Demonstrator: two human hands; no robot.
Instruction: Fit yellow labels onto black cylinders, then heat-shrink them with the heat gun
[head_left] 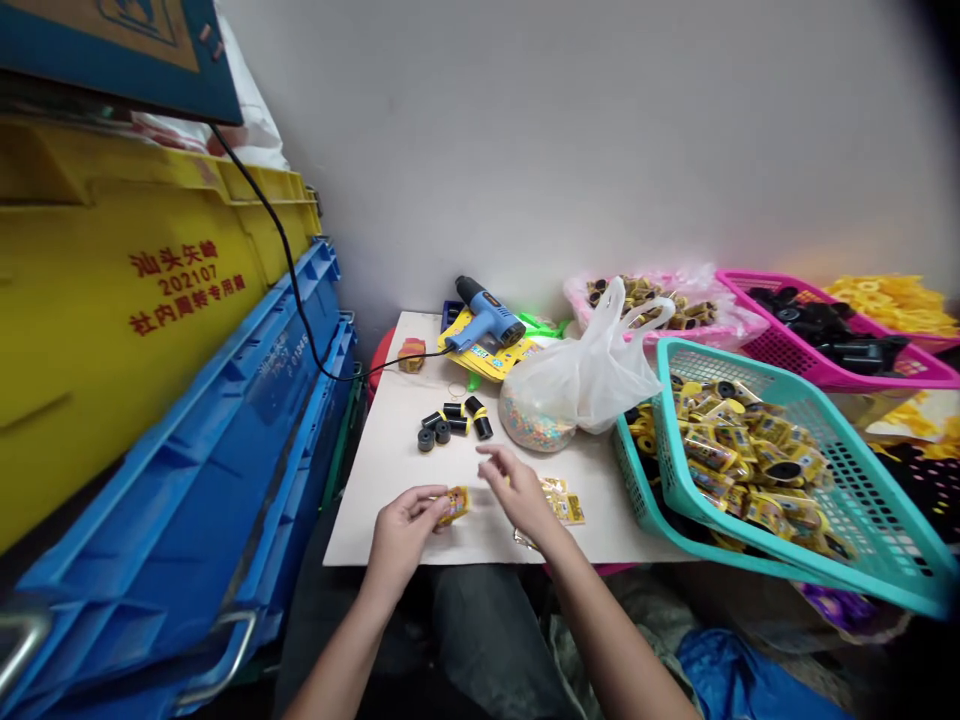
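Observation:
My left hand pinches a small yellow-orange packet over the near edge of a pale board. My right hand hovers just right of it, fingers spread and loosely curled, holding nothing I can see. A few more yellow packets lie on the board beside my right hand. Several small black rollers with yellow bands sit a little farther back.
A blue heat gun lies on yellow cards at the back, its black cord running left. A white plastic bag holds colourful beads. A teal basket of yellow packets tilts at right; pink baskets stand behind. Yellow and blue crates stack at left.

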